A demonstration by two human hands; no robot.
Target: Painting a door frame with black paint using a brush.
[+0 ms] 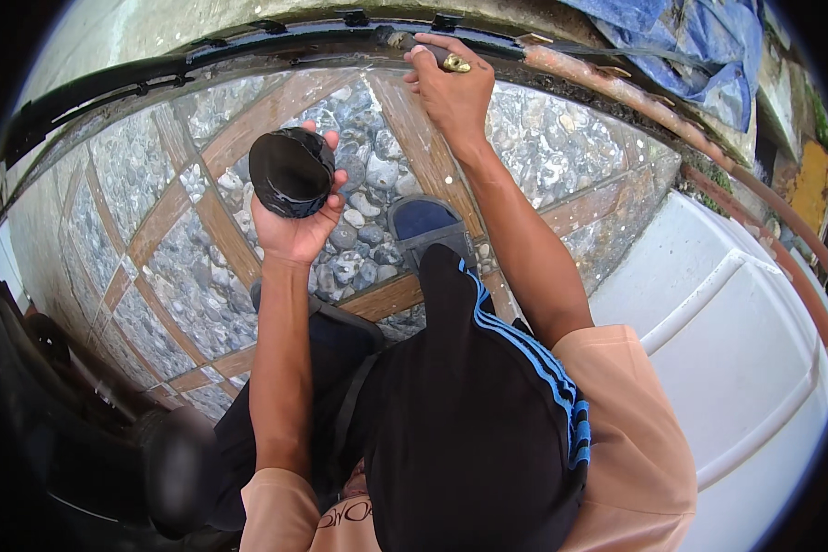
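My left hand (294, 230) is wrapped round a small round container of black paint (287, 173), its dark surface facing up and black smears on its side. Further up and to the right, my right hand (458, 99) grips a paintbrush (454, 63) by its handle. The brush's bristle end meets a long metal rail (285, 46). Left of the brush the rail is glossy black; to the right its bare stretch (607, 83) is rusty, pinkish brown. My right fingers are closed close to the rail.
Patterned pebble and wood-look flooring (359, 175) lies below my hands. A crumpled blue tarp (685, 46) hangs behind the rail at upper right. A large white plastic piece (718, 340) stands at my right. Dark, tyre-like shapes (83, 432) are at lower left. My sandalled foot (423, 225) is below.
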